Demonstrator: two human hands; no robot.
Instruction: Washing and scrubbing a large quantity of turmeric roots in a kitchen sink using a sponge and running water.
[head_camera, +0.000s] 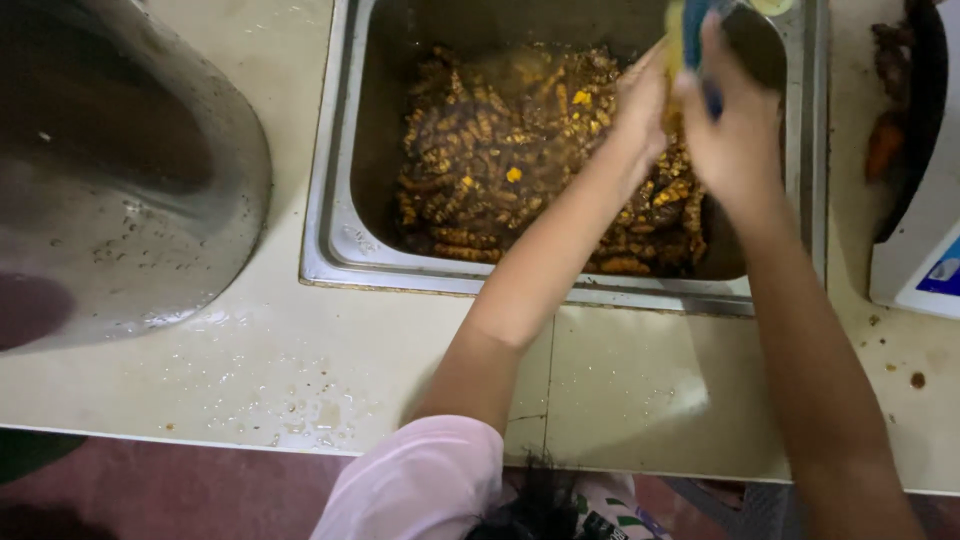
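Observation:
A steel sink is set in a cream counter and holds a heap of brown and orange knobbly roots. Both my hands are raised over the sink's far right corner. My right hand is closed around a blue and yellow object; blue shows between its fingers. My left hand presses against the yellow side of the same object, fingers pointing up. A dark rounded metal thing sits just behind the hands, partly hidden. My left arm wears a pink sleeve.
A large steel vessel lies on the wet counter at the left. At the right stands a white appliance with a dark tray holding a few roots. The counter's front edge runs along the bottom.

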